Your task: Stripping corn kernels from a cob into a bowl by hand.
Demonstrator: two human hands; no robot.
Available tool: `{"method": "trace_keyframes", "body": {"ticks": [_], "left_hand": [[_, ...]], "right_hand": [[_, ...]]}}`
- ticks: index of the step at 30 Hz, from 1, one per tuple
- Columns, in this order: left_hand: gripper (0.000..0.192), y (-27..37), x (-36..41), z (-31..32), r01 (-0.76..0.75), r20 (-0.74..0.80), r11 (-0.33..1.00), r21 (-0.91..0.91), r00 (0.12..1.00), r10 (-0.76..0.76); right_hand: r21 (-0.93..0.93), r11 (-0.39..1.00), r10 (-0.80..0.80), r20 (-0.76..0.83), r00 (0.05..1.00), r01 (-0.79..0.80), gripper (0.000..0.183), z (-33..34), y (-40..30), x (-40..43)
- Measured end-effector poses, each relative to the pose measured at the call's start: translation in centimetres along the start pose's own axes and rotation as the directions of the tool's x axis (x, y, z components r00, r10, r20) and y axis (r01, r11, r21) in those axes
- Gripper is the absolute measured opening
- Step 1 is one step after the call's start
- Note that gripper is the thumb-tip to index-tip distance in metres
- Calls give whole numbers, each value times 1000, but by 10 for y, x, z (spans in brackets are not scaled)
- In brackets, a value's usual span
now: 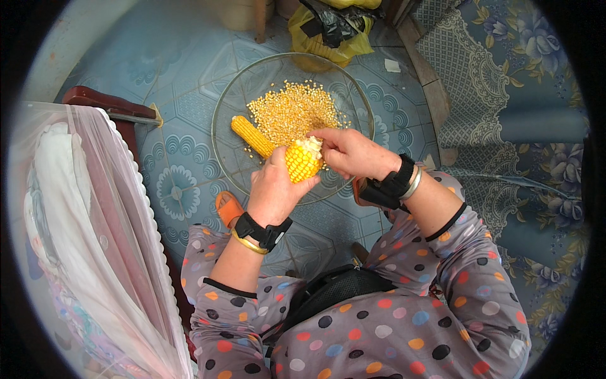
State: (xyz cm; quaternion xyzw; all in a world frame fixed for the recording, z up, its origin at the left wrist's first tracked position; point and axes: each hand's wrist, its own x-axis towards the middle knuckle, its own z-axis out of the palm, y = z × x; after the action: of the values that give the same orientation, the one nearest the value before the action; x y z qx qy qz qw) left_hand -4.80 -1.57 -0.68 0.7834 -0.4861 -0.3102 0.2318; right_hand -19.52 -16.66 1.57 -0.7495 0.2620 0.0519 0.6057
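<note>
My left hand (277,187) is wrapped around a yellow ear of corn (303,163). Its kernels are gone around the end facing away from me, where pale cob shows. At that stripped end is my right hand (348,150), index finger stretched across it and the other fingers curled; whether it pinches anything is hidden. Both hands are above a wide, round, see-through basin (222,163). Loose corn kernels (289,111) are heaped in the basin. Another ear of corn (251,136), with its kernels on, lies at the left of the heap, its near end behind my left hand.
Beyond the basin sits a yellow plastic bag (303,35) with black plastic (338,28) on top. A netted, lace-edged cover (128,199) over fabric stands at left beside a dark red wooden frame (111,102). A floral curtain (535,118) hangs at right. Patterned tiles (177,192) cover the floor.
</note>
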Motion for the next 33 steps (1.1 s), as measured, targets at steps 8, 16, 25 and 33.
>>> {"method": "trace_keyframes", "body": {"ticks": [8,16,25,33], "left_hand": [[75,2,2,0,23,-10,1000,-1,1000,-23],[75,3,2,1,28,3,999,-20,1000,-28],[76,-1,0,3,-41,-23,999,32,999,42],[77,0,-4,6,-106,-49,977,186,992,117]], "right_hand": [[247,961,144,-53,988,-127,38,6,5,3],[-1,995,95,-190,977,-97,43,-2,9,2],[-34,999,7,-170,985,-13,46,-4,12,4],[-127,991,-45,-59,997,37,35,-2,2,1]]}}
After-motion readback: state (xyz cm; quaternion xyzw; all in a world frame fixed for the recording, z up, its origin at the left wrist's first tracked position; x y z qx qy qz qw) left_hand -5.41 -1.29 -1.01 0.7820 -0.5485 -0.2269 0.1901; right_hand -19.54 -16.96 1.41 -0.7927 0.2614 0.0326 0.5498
